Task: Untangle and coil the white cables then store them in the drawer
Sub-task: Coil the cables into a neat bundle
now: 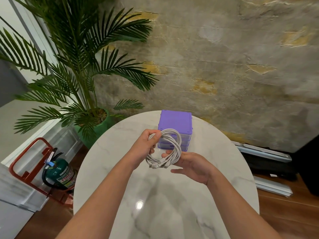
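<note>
Cables (166,149): coiled, gripped by left hand (146,145), resting on open right hand (191,165).
Drawers (174,131): closed, on worktop (224,152).

Head-worn view, forward and down.

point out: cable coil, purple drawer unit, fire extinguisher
cable coil (174,149), head view, on the right side of the white loops
purple drawer unit (176,120), head view, on its top panel
fire extinguisher (59,171), head view, on its green body
</note>
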